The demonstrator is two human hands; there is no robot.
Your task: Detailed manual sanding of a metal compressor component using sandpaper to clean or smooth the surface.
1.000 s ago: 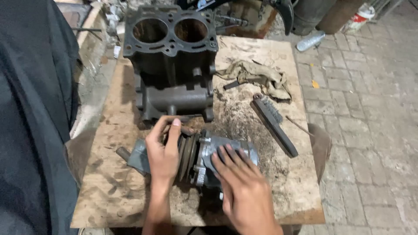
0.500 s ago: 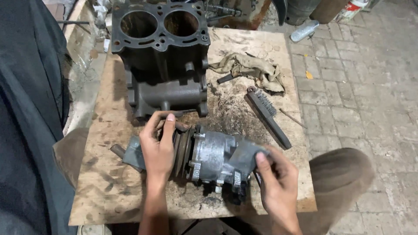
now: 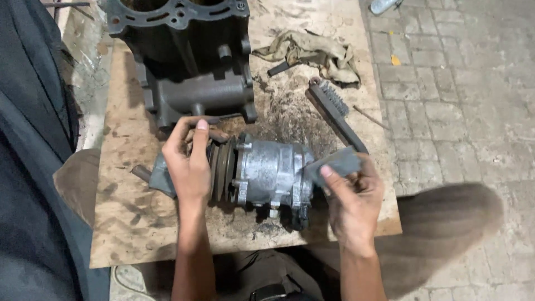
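A grimy metal compressor (image 3: 270, 175) lies on its side on a stained wooden surface (image 3: 128, 223), between a person's two bare hands. The left hand (image 3: 189, 164) is curled over the grooved pulley (image 3: 222, 167) at one end, fingers (image 3: 199, 136) wrapped across its top. The right hand (image 3: 354, 198) pinches a small grey sanding sheet (image 3: 334, 164) between thumb and fingers, holding it against the compressor's other end.

Just beyond the right hand, a dark wire brush (image 3: 334, 111) lies slanted on the surface, its bristled end pointing away. Farther past it sits a crumpled, soiled rag (image 3: 312, 51). Beyond the left hand, nearly touching its fingertips, stands a dark engine block (image 3: 184, 61) with open cylinder bores on top. A short grey pipe stub (image 3: 142, 173) pokes out from under the left hand on its outer side.

To the right of the right hand, pale paving bricks (image 3: 462, 95) cover the ground. The person's knee (image 3: 446, 223), blurred, shows beside the right wrist.
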